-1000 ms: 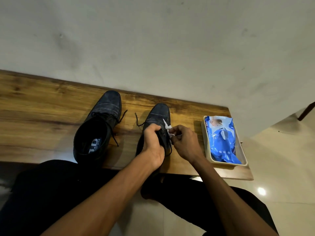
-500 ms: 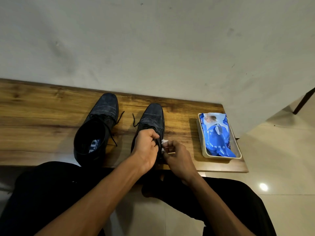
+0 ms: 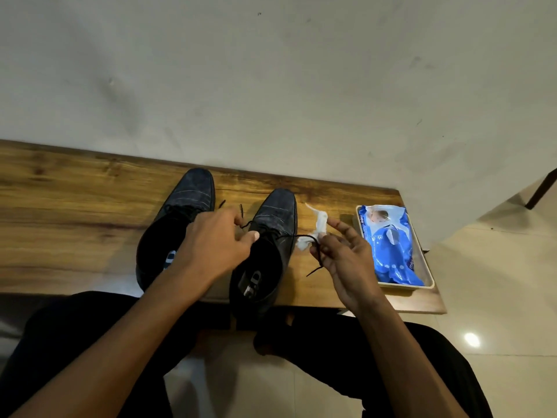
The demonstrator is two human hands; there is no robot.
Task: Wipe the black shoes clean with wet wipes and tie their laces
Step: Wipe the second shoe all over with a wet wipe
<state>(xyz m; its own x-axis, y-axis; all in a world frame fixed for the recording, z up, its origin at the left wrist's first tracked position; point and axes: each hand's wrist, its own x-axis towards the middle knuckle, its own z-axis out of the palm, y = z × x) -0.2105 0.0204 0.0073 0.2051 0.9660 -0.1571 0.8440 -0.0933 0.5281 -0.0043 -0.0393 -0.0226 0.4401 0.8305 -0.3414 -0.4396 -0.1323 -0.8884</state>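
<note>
The right hand [image 3: 343, 254] pinches one end of a thin black lace [image 3: 301, 236] between thumb and forefinger, with a crumpled white wet wipe [image 3: 316, 227] caught in the same fingers; the other fingers are spread loose. The lace runs taut from that pinch toward nine o'clock, to the eyelets of the right shoe [image 3: 271, 230], and its free tip dangles toward six o'clock. The left hand [image 3: 217, 245] grasps the other lace end at the shoe's tongue, its fingers curled.

Both black shoes stand side by side on the wooden desk [image 3: 75, 206], toes at twelve o'clock; the left shoe [image 3: 187, 200] sits just beside the first, at its nine o'clock, its laces loose. At three o'clock from the right hand a blue wipes pack [image 3: 391, 245] lies in a pale tray [image 3: 428, 282] near the desk's end.

The lace looks light, limp and somewhat slippery, best held close to its tip. The wipe is soft and probably damp, likely to hamper knotting unless dropped.
</note>
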